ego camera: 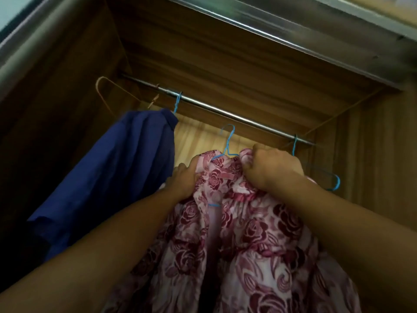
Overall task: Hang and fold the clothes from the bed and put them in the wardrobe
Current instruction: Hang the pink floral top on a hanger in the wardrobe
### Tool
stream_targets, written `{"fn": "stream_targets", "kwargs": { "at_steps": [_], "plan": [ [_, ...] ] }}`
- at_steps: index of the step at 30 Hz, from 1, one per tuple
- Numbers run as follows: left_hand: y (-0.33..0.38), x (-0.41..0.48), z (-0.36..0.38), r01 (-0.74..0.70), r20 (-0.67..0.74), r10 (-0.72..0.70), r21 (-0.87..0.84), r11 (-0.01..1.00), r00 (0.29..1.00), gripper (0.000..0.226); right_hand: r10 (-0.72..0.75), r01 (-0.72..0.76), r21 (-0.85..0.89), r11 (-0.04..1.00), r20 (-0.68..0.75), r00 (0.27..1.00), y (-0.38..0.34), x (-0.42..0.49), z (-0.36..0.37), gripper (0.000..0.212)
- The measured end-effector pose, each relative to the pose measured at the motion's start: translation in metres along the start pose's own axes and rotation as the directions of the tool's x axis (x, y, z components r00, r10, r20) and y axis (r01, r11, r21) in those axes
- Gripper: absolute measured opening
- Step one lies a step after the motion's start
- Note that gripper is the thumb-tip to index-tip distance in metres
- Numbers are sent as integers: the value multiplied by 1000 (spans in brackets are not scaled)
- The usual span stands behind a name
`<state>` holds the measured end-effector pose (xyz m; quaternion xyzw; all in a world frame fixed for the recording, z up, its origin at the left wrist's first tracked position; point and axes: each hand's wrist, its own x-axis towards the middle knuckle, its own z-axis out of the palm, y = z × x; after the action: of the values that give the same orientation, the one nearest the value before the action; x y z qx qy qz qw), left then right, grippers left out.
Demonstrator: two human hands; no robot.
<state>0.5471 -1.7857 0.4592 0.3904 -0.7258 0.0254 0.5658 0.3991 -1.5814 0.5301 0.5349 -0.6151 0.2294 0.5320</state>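
Wardrobe open, rail across inside. Blue shirt hangs on rail at left. Tan hanger at far left, by rail end. Empty hanger on rail at right, partly behind right hand. Floral garment on blue hanger, near and centre, hook just under rail, not over it. Left hand grips left shoulder of garment, fingers curled into cloth. Right hand pinches bunched cloth at right shoulder, fingers curled.

Your left hand: fingers hidden behind the floral garment. Garment hem: cut off at bottom edge. Blue hanger: hook and neck only visible. Empty hanger: partly behind your right hand.
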Motion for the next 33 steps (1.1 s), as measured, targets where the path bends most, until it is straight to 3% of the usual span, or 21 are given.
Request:
{"fn": "stream_targets", "kwargs": {
  "at_steps": [5, 11, 20, 28, 33],
  "plan": [
    [5, 40, -11, -44, -41, 42, -51, 998, 998, 56, -52, 35, -164, 986, -101, 994, -13, 28, -16, 36],
    [9, 105, -30, -61, 18, 62, -51, 997, 998, 65, -30, -15, -291, 957, -148, 989, -37, 80, -35, 34],
    [11, 133, -27, -60, 25, 61, -44, 997, 998, 61, 46, -52, -393, 918, -24, 999, -75, 117, -19, 33],
    [-34, 115, -19, 51, -13, -53, -155, 987, 999, 52, 23, -19, -272, 962, 9, 1000, -92, 88, 0, 35],
    [-46, 92, -29, 56, 91, -10, -521, 852, 996, 73, -163, 195, -66, 979, 327, 931, -88, 82, -22, 38]
  ]
}}
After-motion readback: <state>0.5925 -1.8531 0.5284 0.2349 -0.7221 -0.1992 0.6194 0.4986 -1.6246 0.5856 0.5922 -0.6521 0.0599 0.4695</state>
